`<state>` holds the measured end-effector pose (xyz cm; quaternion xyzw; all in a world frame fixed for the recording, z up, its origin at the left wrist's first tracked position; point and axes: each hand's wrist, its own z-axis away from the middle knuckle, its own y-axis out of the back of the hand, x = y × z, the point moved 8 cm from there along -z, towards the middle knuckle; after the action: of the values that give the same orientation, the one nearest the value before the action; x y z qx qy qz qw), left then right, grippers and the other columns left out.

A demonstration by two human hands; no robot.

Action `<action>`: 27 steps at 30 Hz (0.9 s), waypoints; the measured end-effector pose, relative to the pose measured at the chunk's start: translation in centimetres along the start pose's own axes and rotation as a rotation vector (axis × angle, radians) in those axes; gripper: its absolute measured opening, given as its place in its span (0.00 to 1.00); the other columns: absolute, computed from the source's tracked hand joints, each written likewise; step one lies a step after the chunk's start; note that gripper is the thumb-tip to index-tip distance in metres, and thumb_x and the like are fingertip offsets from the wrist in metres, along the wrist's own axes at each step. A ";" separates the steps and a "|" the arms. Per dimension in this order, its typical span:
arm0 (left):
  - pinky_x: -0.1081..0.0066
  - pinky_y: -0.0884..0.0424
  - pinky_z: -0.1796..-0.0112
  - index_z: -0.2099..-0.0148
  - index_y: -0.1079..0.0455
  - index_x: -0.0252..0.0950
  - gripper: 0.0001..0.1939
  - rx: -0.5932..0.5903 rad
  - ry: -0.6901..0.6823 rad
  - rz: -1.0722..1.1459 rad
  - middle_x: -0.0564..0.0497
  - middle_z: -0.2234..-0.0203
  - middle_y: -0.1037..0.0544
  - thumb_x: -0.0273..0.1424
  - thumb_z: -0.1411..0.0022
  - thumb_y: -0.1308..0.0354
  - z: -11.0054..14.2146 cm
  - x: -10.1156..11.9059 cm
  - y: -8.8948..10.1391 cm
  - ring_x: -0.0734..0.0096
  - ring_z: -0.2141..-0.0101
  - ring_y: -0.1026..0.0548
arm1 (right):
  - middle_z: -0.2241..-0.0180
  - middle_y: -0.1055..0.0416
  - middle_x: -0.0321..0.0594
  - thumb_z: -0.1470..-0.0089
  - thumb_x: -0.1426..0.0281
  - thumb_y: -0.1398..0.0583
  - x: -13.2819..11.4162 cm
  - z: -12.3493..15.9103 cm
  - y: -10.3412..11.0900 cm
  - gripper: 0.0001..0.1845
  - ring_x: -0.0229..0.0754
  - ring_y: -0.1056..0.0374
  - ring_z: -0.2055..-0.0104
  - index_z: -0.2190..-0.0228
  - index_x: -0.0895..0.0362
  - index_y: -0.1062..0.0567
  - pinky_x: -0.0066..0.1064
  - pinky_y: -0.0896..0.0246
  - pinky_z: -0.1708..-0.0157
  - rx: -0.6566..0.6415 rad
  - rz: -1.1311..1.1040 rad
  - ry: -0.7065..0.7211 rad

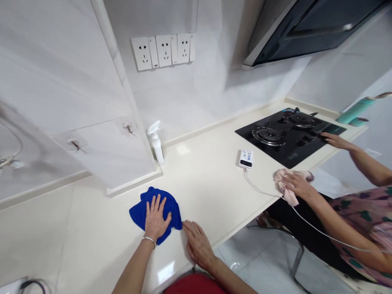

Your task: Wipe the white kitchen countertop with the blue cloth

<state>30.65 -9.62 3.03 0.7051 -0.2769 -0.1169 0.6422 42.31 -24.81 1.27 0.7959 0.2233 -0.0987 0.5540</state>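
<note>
We find the left hand (155, 219) spread flat, pressing the blue cloth (142, 207) onto the worktop (210, 194). The right hand (197, 245) lies open and flat just beside the cloth, holding nothing. A co-worker's hand (296, 184) presses a pink cloth (283, 178) near the hob (289, 135).

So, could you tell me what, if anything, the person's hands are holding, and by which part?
Nothing is gripped: the left hand lies flat on the blue cloth's middle; the right hand rests on the counter beside it.

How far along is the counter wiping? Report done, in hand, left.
Done: cannot tell; no wiped patch shows on the countertop. In hand: left hand presses flat on the blue cloth; right hand rests beside it. Left: spray bottle stands untouched by the wall.
</note>
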 end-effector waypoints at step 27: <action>0.40 0.51 0.34 0.29 0.51 0.36 0.32 0.093 -0.012 -0.068 0.43 0.30 0.53 0.37 0.31 0.53 11.1 3.5 0.7 0.49 0.30 0.56 | 0.39 0.36 0.50 0.52 0.80 0.44 1.2 -1.1 0.7 0.37 0.51 0.46 0.35 0.39 0.62 0.37 0.48 0.50 0.34 -0.058 0.036 -0.087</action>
<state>27.58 -20.84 2.77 0.7425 -0.2618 -0.1300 0.6027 43.59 -23.70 1.78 0.7784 0.1875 -0.1168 0.5876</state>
